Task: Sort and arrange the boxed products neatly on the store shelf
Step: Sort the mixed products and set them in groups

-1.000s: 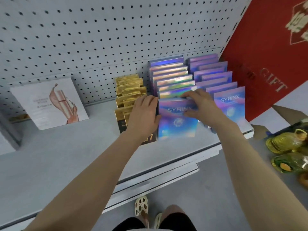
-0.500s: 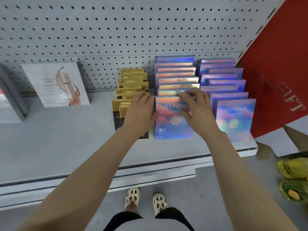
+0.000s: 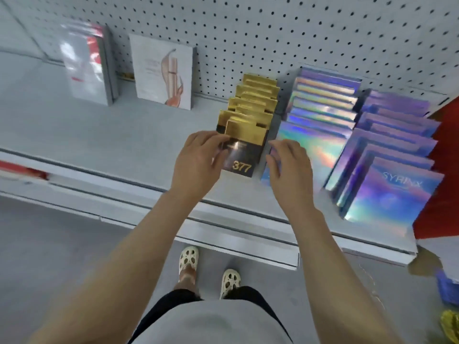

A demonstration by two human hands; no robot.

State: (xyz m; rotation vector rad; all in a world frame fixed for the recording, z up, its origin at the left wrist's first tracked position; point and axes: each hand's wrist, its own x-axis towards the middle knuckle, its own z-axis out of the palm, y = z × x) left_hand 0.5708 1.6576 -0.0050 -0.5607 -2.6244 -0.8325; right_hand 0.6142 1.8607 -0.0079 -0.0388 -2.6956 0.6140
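Observation:
A row of gold-topped black boxes (image 3: 255, 105) stands on the grey shelf (image 3: 104, 145), the front box (image 3: 244, 158) marked "377". My left hand (image 3: 198, 162) pinches that front box at its left edge, fingers on top and thumb on its face. To the right are two rows of holographic boxes, a middle row (image 3: 323, 105) and a right row (image 3: 397, 135) whose front box (image 3: 395, 194) reads "SYRINX". My right hand (image 3: 290, 172) hovers with relaxed fingers over the middle row's front box (image 3: 320, 150), fingertips near the gap beside the "377" box.
A white box with a figure print (image 3: 164, 70) and a grey-and-red box (image 3: 87, 68) lean against the pegboard (image 3: 273, 33) at the back left. A red panel (image 3: 447, 175) borders the shelf on the right. Below lie a lower ledge (image 3: 248, 247), my feet, and yellow bottles (image 3: 450, 326).
Both hands left the front holographic box and shifted left to the black-and-gold row. My left hand now holds the "377" box's edge. The view swung left and down.

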